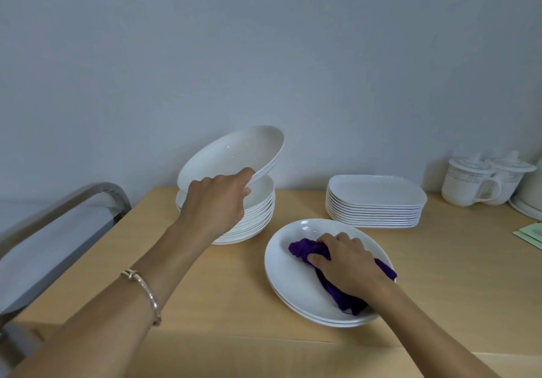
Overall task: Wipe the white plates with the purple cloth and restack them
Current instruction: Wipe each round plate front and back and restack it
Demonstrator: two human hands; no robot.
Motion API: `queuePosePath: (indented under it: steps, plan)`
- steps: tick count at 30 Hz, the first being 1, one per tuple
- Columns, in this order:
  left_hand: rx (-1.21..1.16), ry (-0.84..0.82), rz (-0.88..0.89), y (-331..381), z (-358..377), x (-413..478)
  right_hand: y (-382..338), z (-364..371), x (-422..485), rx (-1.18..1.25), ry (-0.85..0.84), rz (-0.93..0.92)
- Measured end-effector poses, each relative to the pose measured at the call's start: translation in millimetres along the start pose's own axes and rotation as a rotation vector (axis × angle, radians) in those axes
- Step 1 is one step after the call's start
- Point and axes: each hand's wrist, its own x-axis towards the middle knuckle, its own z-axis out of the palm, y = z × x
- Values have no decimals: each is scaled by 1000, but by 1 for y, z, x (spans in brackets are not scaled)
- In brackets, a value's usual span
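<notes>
Left hand (215, 199) is gripping the rim of a glossy round white plate (234, 153), tilting it above the round stack (258, 215) just beneath. Right hand (346, 260) is clutching the crumpled purple cloth (305, 248), pressing it into a shallow plate pair (293, 275) on the pale wooden table (205, 275). Rectangular plates (377, 200) are sitting stacked beyond the right hand.

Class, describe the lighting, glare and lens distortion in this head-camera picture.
Head view: soft, even light, faint shadows under the stacks; small glints on the lifted plate and the plate under the cloth; wide-angle lens enlarges the forearms; cups at far right slightly soft.
</notes>
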Motion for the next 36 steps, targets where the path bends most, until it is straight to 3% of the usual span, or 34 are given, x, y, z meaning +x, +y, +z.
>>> queuePosePath:
  steps: [13, 19, 29, 32, 35, 36]
  plan:
    - [176, -264, 59, -17, 36, 8, 0, 3, -3, -22, 40, -19]
    - [114, -382, 68, -15, 40, 12, 0, 5, -3, -35, 51, -26]
    - [-9, -416, -22, -17, 60, 8, 1, 6, -3, -35, 46, -34]
    - [24, -236, 39, -14, 67, 1, 1, 4, -4, -40, 46, -34]
    - [-177, 15, 229, 6, 69, -28, 1, 3, -5, -51, 30, -41]
    - [-267, 24, 278, 18, 69, -42, 1, 3, -5, -51, 19, -45]
